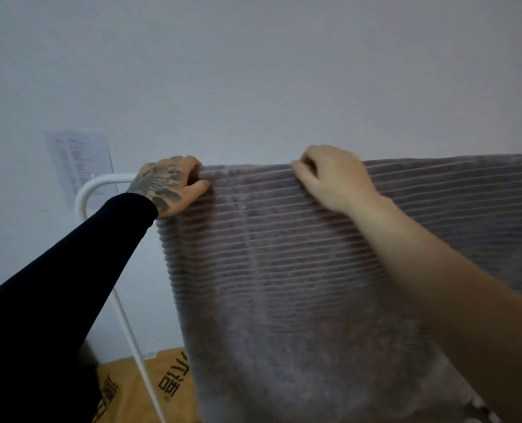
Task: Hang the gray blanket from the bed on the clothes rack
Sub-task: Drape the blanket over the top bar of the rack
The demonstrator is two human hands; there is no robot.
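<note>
The gray blanket (284, 270) is a soft, fuzzy cloth with narrow raised ribs running across it in pale lines, its colour leaning a little toward brown in this dim light. It lies draped over the top bar of the white clothes rack (84, 196), hanging down flat toward the camera, with its upper fold making a nearly straight line from the middle of the view out past the right edge. Lower down the ribs fade into a plainer, plush surface.

The left hand (169, 186), tattooed on its back and coming out of a black sleeve (70, 270), grips the blanket's upper left corner, fingers curled over the fold and thumb pressed against the front face. The right hand (333, 175), on a bare forearm, pinches the same top fold further along, fingertips bent and closed on the cloth. The blanket's top edge stretches between the two hands and carries on to the right beyond the right hand.

The rack's curved corner and slanted leg show just left of the blanket. Behind stands a pale wall (253, 71) with a printed sheet of paper (79, 160) on it, and an orange cardboard box (149, 389) sits low down.
</note>
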